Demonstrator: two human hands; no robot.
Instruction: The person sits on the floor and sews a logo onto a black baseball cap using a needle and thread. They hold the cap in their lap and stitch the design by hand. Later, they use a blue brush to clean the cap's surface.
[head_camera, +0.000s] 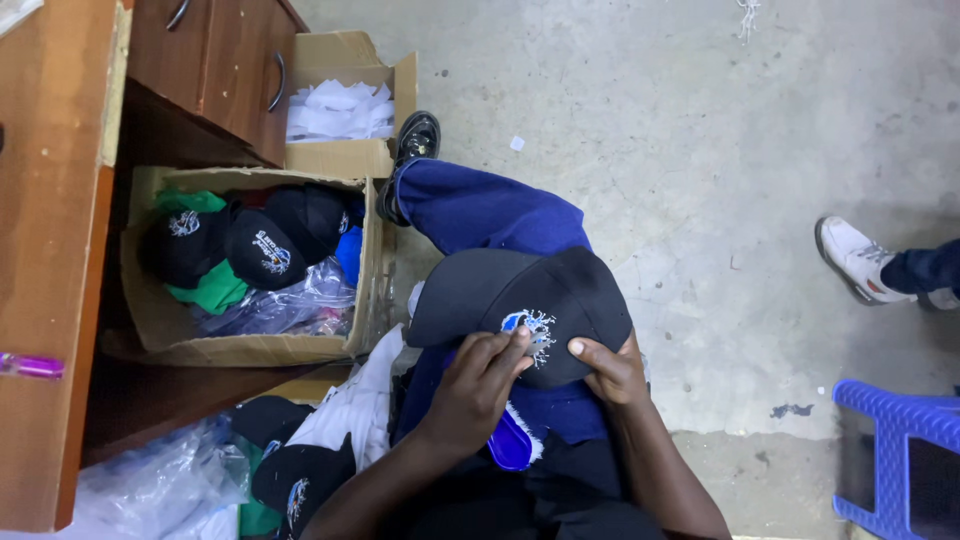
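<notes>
A black cap (515, 290) with a blue and white embroidered emblem lies on my lap, brim pointing left. My left hand (478, 385) pinches at the emblem on the cap's front with thumb and fingers. My right hand (612, 368) grips the cap's right side, thumb on top. Under my left hand, a blue object with a white frayed edge (512, 442) rests on my blue trousers.
A cardboard box (160, 320) at left holds black caps, green cloth and plastic bags. A second box (345, 150) holds white paper. More caps (295, 480) and white cloth lie by my left knee. Wooden desk (50, 250) at left; another person's shoe (855, 258) and a blue stool (895, 455) at right.
</notes>
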